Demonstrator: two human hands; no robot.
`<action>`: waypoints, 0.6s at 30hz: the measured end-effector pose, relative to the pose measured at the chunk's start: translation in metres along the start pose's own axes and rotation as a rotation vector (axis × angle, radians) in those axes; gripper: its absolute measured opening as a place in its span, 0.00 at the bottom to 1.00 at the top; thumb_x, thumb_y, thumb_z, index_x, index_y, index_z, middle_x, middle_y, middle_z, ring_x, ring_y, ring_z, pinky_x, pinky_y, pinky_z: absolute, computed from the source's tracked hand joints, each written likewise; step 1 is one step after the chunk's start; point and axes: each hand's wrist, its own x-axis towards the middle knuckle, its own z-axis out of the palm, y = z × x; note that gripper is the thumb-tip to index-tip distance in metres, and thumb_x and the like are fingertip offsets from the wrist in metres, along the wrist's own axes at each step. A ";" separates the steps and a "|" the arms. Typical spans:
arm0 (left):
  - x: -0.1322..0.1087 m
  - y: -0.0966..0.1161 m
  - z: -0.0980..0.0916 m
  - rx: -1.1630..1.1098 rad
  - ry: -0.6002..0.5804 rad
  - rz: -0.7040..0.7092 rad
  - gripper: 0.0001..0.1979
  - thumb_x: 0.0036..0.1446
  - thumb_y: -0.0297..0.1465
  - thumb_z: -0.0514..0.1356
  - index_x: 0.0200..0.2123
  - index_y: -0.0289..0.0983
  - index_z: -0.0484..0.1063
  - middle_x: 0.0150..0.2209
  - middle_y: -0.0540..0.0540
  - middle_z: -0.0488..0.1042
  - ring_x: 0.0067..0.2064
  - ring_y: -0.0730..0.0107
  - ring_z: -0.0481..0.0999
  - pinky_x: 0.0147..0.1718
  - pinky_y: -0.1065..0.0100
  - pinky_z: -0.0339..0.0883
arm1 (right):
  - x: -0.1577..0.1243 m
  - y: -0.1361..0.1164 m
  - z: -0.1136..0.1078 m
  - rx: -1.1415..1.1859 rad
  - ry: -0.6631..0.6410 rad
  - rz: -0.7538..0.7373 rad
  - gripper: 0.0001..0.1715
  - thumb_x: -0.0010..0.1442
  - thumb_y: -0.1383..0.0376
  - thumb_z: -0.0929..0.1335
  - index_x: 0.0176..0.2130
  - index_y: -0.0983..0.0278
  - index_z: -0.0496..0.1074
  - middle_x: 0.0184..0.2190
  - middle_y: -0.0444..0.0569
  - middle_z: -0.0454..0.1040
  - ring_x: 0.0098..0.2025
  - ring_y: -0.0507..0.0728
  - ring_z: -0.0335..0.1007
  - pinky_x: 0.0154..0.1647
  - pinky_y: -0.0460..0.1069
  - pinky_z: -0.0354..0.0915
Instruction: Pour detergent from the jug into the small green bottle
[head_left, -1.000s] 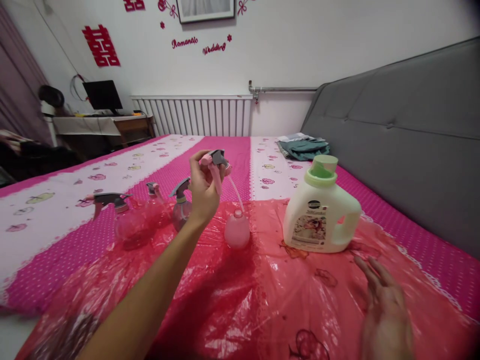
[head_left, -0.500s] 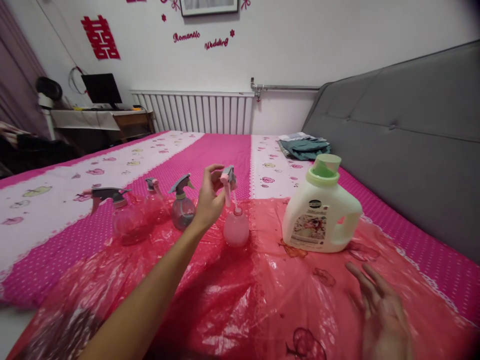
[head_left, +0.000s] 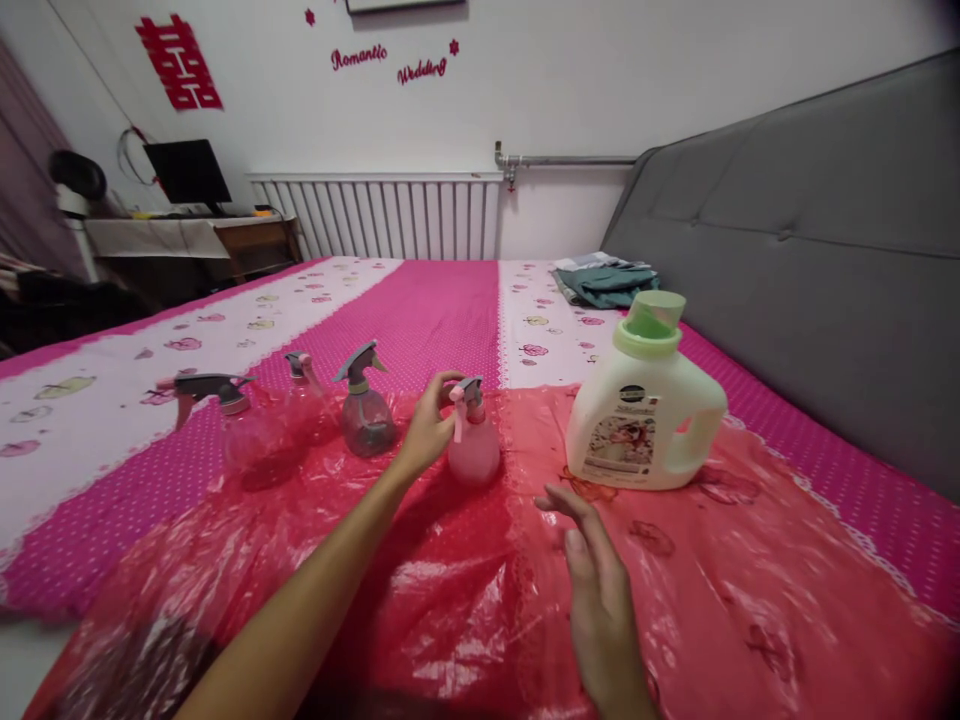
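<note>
My left hand [head_left: 429, 428] pinches the pink and grey spray head [head_left: 466, 394], which now sits on the neck of a small pink spray bottle [head_left: 474, 452]. The bottle stands upright on a red plastic sheet [head_left: 675, 600] spread over the bed. My right hand [head_left: 596, 590] hovers open above the sheet, fingers stretched toward the pink bottle, a short way in front of it. A white detergent jug [head_left: 643, 410] with a green cap stands to the right of the bottle.
Left of the pink bottle stand a grey spray bottle [head_left: 365, 400] and two clear pinkish ones [head_left: 247, 440]. Folded green cloth [head_left: 607, 285] lies far back on the pink bedspread. A grey padded headboard [head_left: 810, 260] runs along the right; a radiator [head_left: 382, 215] and desk are behind.
My left hand lowered the spray head, with its tube, down into the pink bottle until it sat on the neck. My right hand moved left from the sheet's right side toward the bottle.
</note>
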 end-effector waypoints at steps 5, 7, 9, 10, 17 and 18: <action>0.007 0.002 -0.006 0.077 -0.071 -0.020 0.20 0.71 0.39 0.65 0.61 0.36 0.73 0.59 0.39 0.76 0.54 0.55 0.80 0.52 0.50 0.79 | -0.009 0.013 0.004 0.029 0.023 0.057 0.62 0.70 0.31 0.47 0.64 0.80 0.70 0.59 0.50 0.57 0.59 0.20 0.56 0.59 0.14 0.54; 0.010 0.004 -0.007 0.098 -0.100 -0.025 0.20 0.71 0.39 0.65 0.60 0.36 0.73 0.58 0.39 0.76 0.54 0.56 0.80 0.52 0.50 0.79 | -0.010 0.015 0.000 0.035 0.027 0.063 0.61 0.71 0.31 0.47 0.63 0.81 0.70 0.58 0.50 0.58 0.59 0.20 0.56 0.59 0.15 0.54; 0.013 0.008 -0.008 0.116 -0.123 -0.022 0.19 0.71 0.39 0.65 0.60 0.36 0.73 0.58 0.39 0.77 0.53 0.56 0.80 0.51 0.50 0.79 | -0.010 0.015 -0.003 0.036 0.027 0.061 0.61 0.71 0.32 0.47 0.62 0.81 0.70 0.58 0.51 0.58 0.58 0.21 0.56 0.58 0.16 0.55; 0.013 0.009 -0.008 0.124 -0.132 -0.018 0.19 0.71 0.39 0.64 0.59 0.36 0.74 0.57 0.39 0.77 0.53 0.56 0.80 0.51 0.50 0.79 | -0.010 0.015 -0.004 0.034 0.026 0.057 0.61 0.71 0.32 0.47 0.61 0.82 0.70 0.58 0.51 0.58 0.57 0.21 0.57 0.57 0.17 0.55; 0.009 0.019 -0.008 0.163 -0.171 0.014 0.18 0.72 0.39 0.64 0.58 0.36 0.74 0.55 0.40 0.78 0.51 0.58 0.81 0.50 0.52 0.79 | -0.016 0.013 -0.005 0.021 0.031 0.049 0.60 0.71 0.33 0.47 0.59 0.82 0.71 0.56 0.50 0.60 0.53 0.20 0.56 0.54 0.18 0.55; 0.007 0.019 -0.008 0.166 -0.174 0.016 0.17 0.72 0.39 0.64 0.57 0.36 0.75 0.55 0.40 0.78 0.51 0.58 0.81 0.50 0.52 0.79 | -0.017 0.013 -0.005 0.017 0.031 0.048 0.60 0.71 0.33 0.47 0.59 0.81 0.71 0.56 0.50 0.60 0.53 0.20 0.56 0.53 0.18 0.55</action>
